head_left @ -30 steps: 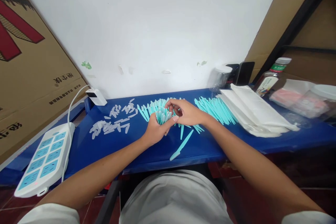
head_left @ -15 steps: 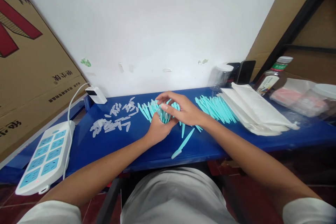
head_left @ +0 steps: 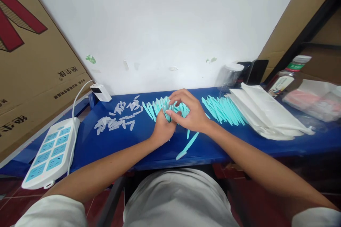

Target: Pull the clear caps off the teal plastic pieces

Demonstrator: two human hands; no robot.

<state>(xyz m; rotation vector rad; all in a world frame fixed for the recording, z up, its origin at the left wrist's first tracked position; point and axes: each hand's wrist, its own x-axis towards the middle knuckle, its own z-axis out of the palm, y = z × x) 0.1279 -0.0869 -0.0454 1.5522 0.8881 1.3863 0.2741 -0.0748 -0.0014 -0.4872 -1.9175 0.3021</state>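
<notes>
My left hand [head_left: 163, 127] is closed round a bunch of turquoise plastic sticks [head_left: 166, 108], held upright over the blue table [head_left: 112, 145]. My right hand [head_left: 189, 111] curls over the top of that bunch, fingertips pinching at the stick ends. More turquoise sticks lie fanned on the table behind my hands [head_left: 153, 108] and in a second heap to the right [head_left: 223, 108]. One single stick [head_left: 186, 146] lies near the table's front edge. A scatter of small clear caps [head_left: 117, 118] lies to the left.
A white power strip [head_left: 49, 154] with a cable and adapter [head_left: 99, 92] sits at the left end. White bags [head_left: 266, 113] are stacked at the right, with a clear jar [head_left: 229, 76], a bottle [head_left: 285, 78] and plastic packets [head_left: 314, 99] behind. A cardboard box [head_left: 29, 67] leans at left.
My right hand has gone from beside the bunch to over its top and now pinches at the stick ends. The left hand keeps its hold. The camera has shifted slightly.
</notes>
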